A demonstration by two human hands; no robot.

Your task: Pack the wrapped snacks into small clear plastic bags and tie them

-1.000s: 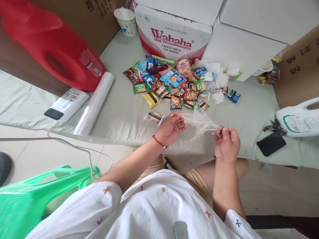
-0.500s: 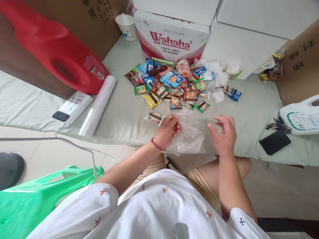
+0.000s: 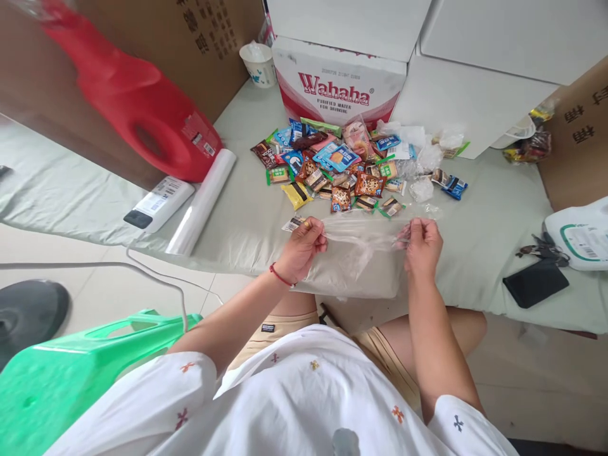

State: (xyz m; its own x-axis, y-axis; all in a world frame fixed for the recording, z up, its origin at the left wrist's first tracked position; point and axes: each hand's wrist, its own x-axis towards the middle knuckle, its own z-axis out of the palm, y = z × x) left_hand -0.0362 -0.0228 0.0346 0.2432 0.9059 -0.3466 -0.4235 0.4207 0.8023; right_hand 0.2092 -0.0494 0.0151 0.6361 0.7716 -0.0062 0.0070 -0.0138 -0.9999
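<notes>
A clear plastic bag (image 3: 358,244) is stretched sideways between my two hands, above the front part of the cloth-covered table. My left hand (image 3: 304,247) pinches one end of it, and my right hand (image 3: 422,246) grips the other end with closed fingers. Just behind my left fingers lies a small wrapped snack (image 3: 293,223), partly covered by the hand. Beyond the bag is a heap of wrapped snacks, among them a brown cookie packet (image 3: 369,185), a blue packet (image 3: 342,157) and a yellow packet (image 3: 297,195). Crumpled clear plastic (image 3: 422,189) lies at the heap's right side.
A white Wahaba-style carton printed "Wahaha" (image 3: 339,82) stands behind the heap. To the left are a red jug (image 3: 142,107), a clear film roll (image 3: 202,202) and a white device (image 3: 159,201). A black wallet-like item (image 3: 536,282), keys (image 3: 544,250) and a white jug (image 3: 582,234) sit right.
My right hand has closed on the bag, which it was apart from before. The bag is now pulled out wide between both hands, and my left hand has shifted slightly left.
</notes>
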